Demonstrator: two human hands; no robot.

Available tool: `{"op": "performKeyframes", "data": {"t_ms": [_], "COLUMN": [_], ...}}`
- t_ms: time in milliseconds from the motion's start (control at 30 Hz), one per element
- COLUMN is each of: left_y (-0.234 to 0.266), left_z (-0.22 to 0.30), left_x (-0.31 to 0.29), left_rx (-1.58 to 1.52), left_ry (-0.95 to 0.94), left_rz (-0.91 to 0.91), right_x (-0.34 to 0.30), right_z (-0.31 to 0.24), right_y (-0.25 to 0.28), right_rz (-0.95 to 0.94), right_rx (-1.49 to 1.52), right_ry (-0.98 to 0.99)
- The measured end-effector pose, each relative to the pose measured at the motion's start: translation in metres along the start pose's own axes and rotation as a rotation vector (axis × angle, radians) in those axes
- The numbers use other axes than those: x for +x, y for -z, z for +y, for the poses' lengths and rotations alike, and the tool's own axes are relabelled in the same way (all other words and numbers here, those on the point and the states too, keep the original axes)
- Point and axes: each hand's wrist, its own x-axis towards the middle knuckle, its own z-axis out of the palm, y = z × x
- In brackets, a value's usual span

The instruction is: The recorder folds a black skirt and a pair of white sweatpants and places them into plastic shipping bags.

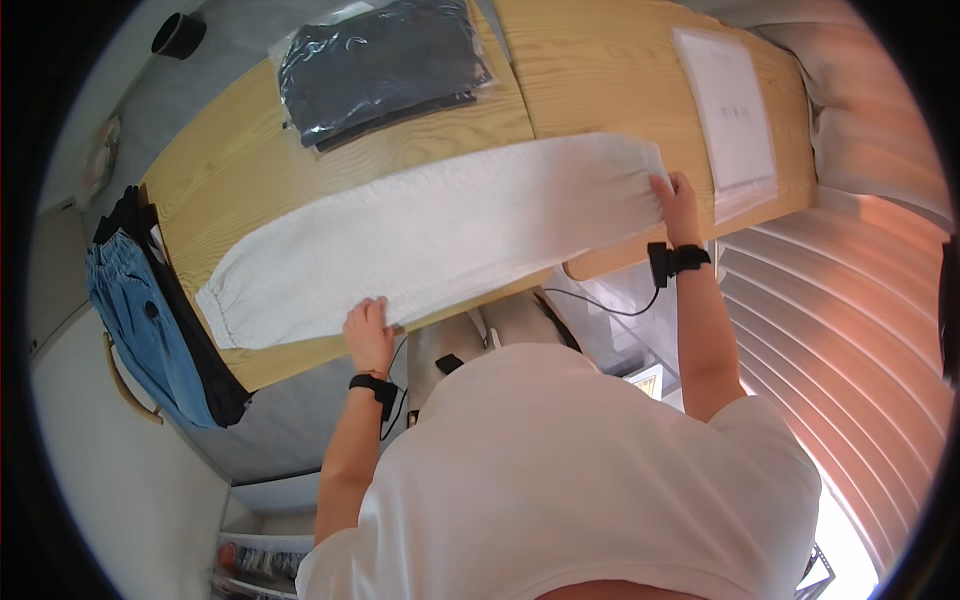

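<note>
A pair of white trousers [450, 230], folded lengthwise into a long strip, lies across the wooden table. Its left end is gathered at a cuff, and the right end narrows into a gathered edge. My left hand [369, 335] is at the near edge of the cloth, left of the middle, with bent fingers closed on that edge. At the far right end, my right hand [680, 208] grips the corner between thumb and fingers. A black band with a cable circles each wrist.
Dark folded clothing in a clear plastic bag [385, 70] lies at the table's far side. A white sheet in a clear sleeve [728, 120] is at right. Blue jeans [150, 320] and black clothing hang by the left edge. Pleated curtains [830, 370] border the right.
</note>
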Motion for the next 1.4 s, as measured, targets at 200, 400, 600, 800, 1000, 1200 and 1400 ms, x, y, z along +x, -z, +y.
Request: {"op": "performKeyframes", "data": {"t_ms": [200,400,600,800,1000,1200,1400], "left_y": [-0.003,-0.026,-0.052,-0.069,-0.043,-0.047,-0.017], "left_z": [0.004,0.018,0.029,-0.006,0.026,0.011,0.048], "left_x": [-0.025,-0.052,-0.051,-0.067,-0.043,-0.048,-0.032], "left_rx": [0.112,0.113,-0.086,-0.23,-0.172,-0.193,-0.08], "left_ry": [0.194,0.481,0.719,0.805,0.945,0.96,0.857], "left_rz": [0.249,0.486,0.299,0.28,0.396,0.204,0.234], "right_x": [0.004,0.023,0.04,0.033,0.052,0.024,0.027], "right_z": [0.007,0.084,0.079,0.089,0.098,0.048,0.0], "right_y": [-0.002,-0.029,-0.033,-0.044,-0.045,-0.044,0.041], "right_rz": [-0.204,-0.12,0.047,0.112,-0.101,-0.06,-0.029], "right_rx": [0.816,0.383,0.131,-0.039,0.069,0.177,0.14], "right_ry": [-0.145,-0.118,0.167,0.026,-0.24,-0.009,0.303]}}
